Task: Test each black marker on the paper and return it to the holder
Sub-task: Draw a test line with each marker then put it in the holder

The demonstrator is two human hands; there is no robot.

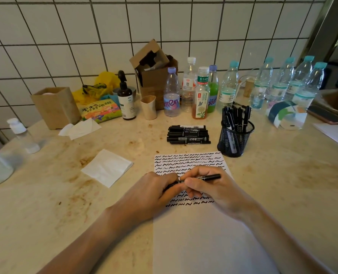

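Both your left hand [160,186] and right hand [205,184] grip one black marker [209,177] over the scribbled paper [203,234].

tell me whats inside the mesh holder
Black markers stand upright in the mesh holder, tops poking above the rim. Their lower ends show only dimly through the mesh; the exact count is unclear.

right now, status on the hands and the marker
Left hand and right hand both grip one black marker over the paper. Holder apart, nothing blocking.
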